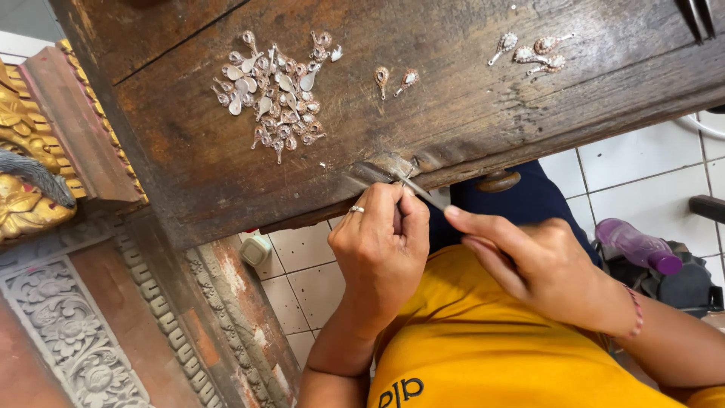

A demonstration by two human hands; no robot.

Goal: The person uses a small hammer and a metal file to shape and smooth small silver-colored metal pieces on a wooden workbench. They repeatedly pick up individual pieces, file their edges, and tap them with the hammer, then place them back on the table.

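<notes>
Tweezers, thin and silver, sit at the front edge of the wooden workbench, where both of our hands meet. Nearest to us is our yellow shirt, filling the lower part of the view. Just above it, our right hand reaches in from the right with its fingers drawn together, pinching the rear end of the tweezers. Our left hand comes up from below, curled closed with a ring on 1 finger; its fingertips press together around the tip of the tweezers, right against the bench edge. Whether a small piece sits between those fingertips we cannot tell, since the fingers hide it. A beaded bracelet circles our right wrist.

Below the bench lies a white tiled floor, with a purple bottle resting on a dark bag to the right.

Farther out on the dark, worn bench top, 2 small teardrop-shaped metal pendants lie side by side, apart from the rest. Left of them spreads a loose pile of many similar silver pendants. Well to the right, near the far edge, a cluster of 4 pendants lies close together.

On the left stands carved furniture with floral relief, and above it a gilded carving.
</notes>
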